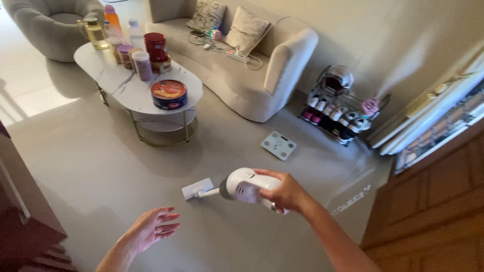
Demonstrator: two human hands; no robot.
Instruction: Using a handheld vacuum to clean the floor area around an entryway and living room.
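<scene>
- Head view: the right hand [285,191] is closed around the rear grip of a white handheld stick vacuum cleaner [245,186], fingers wrapped over the top of the motor body.
- The vacuum cleaner is held low over the pale grey tiled floor [91,166]; its thin tube runs forward and to the left to a small white rectangular floor head [197,189] that rests on the floor.
- The left hand [151,227] is open and holds nothing, fingers spread and slightly curled; it hangs above the floor, near the floor head but apart from it.
- Beyond the floor head stands an oval white marble-top bench [126,90] on a thin gold metal frame.
- The bench carries a round blue biscuit tin with a red lid [169,94], a red cylindrical canister [155,46], several clear jars and bottles.
- A beige upholstered sofa [262,75] with cushions stands behind the bench, against the wall.
- A white square bathroom scale [278,145] lies flat on the floor, just beside the sofa's end.
- A black wire shoe rack [339,113] stands at the wall, right of the sofa.
</scene>
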